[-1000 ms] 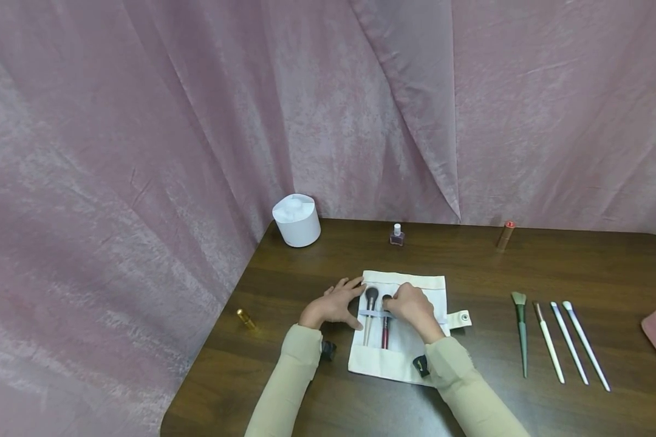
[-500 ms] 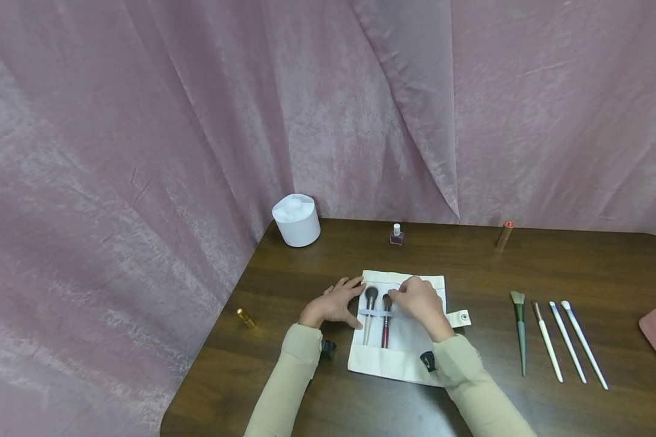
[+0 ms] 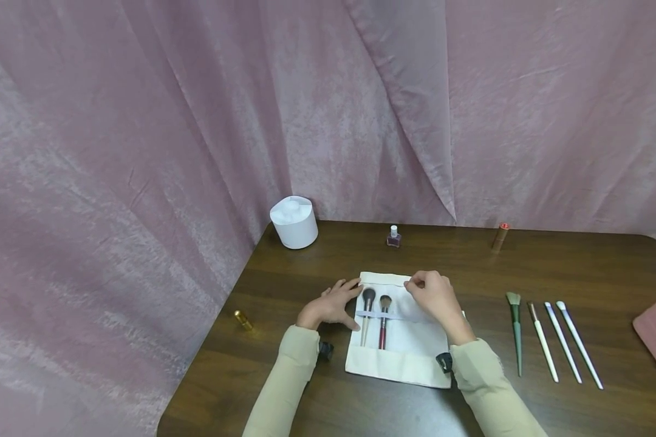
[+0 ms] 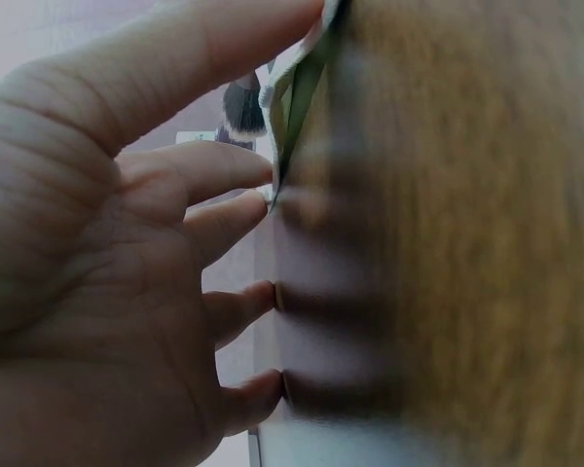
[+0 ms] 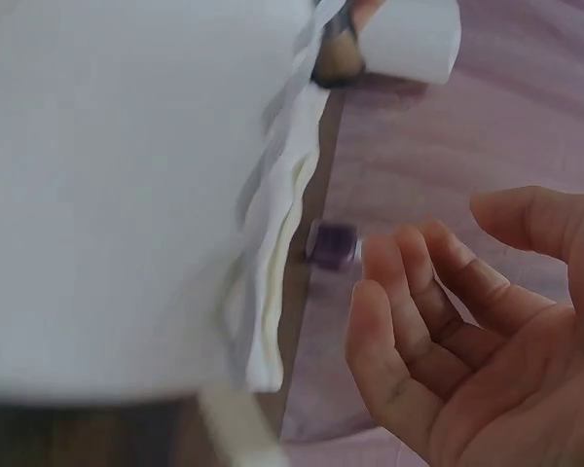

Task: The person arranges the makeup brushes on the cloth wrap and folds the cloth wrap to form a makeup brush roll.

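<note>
Head view: 2 brushes lie in the white pouch

The left hand spreads its fingers at the pouch's left edge; the right hand hovers over its upper right part. Left wrist view: the spread fingers grip nothing. Right wrist view: loosely curled fingers hold nothing.

At lower centre, on the dark-brown wooden counter, lies a flat white cloth wrap; in its left half, a white-handled round brush sits left of a red-handled round brush. Lower right: 4 slender long-handled brushes side by side. Behind the wrap, left to right: white cylinder, purple glass bottle, copper-coloured tube.
</note>
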`<state>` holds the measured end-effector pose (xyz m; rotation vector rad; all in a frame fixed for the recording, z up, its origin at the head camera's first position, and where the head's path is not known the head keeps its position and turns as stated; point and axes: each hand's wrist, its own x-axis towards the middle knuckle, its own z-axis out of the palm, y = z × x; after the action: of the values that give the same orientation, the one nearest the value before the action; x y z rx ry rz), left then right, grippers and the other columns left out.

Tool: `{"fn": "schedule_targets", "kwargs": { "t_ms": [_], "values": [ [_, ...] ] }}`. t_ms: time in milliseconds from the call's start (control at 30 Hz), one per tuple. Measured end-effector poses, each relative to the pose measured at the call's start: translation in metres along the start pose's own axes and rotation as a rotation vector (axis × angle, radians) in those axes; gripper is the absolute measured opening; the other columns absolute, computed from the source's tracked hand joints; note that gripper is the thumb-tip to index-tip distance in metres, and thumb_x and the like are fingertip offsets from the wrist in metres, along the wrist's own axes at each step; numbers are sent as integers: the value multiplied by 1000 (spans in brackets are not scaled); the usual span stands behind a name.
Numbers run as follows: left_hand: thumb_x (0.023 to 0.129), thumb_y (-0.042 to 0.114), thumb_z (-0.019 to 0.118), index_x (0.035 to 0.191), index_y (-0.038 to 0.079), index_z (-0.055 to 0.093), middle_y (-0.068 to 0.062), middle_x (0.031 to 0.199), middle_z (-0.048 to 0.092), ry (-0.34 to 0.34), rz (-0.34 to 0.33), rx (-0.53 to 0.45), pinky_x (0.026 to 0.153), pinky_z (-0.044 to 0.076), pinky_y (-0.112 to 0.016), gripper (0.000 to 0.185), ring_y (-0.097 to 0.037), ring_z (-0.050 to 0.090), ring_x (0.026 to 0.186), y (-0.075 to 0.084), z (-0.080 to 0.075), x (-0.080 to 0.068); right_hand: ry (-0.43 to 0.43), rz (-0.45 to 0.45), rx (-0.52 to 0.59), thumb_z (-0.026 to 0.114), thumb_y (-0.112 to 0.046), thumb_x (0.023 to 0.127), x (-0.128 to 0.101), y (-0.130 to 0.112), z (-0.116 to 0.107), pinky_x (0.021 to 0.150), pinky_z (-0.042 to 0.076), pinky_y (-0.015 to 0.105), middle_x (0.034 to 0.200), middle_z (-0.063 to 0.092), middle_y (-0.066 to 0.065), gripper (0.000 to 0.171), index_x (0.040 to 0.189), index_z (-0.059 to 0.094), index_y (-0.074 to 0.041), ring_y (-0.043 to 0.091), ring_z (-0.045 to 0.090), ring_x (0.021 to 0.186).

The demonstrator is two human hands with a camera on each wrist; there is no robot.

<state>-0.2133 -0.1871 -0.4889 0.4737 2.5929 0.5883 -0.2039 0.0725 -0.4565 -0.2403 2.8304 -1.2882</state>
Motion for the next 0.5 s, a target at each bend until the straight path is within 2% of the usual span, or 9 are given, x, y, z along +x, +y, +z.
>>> {"fn": "schedule_targets", "kwargs": {
  "t_ms": [133,333,500],
  "values": [
    [79,28,88,159,14,35,-1,168,17,0,3,-2,119,14,-59,97,-32,8,154,0,0,0,27,28,-9,62,-17,96,-3,11,-8,76,49,46,97,72,16,23,100,75,2,29,61,85],
    [79,28,88,159,13,35,-2,168,17,-2,7,-11,118,14,-61,97,-34,9,154,-1,1,-1,20,113,-26,60,-18,98,-10,25,-21,68,47,41,94,70,18,28,105,72,6,28,57,78],
    [80,27,88,159,12,34,-2,168,16,-1,14,-27,118,13,-61,97,-34,8,154,1,-1,-2,20,141,-47,60,-19,99,-14,36,-36,63,47,40,95,70,20,29,105,71,7,27,57,75]
  ]
}}
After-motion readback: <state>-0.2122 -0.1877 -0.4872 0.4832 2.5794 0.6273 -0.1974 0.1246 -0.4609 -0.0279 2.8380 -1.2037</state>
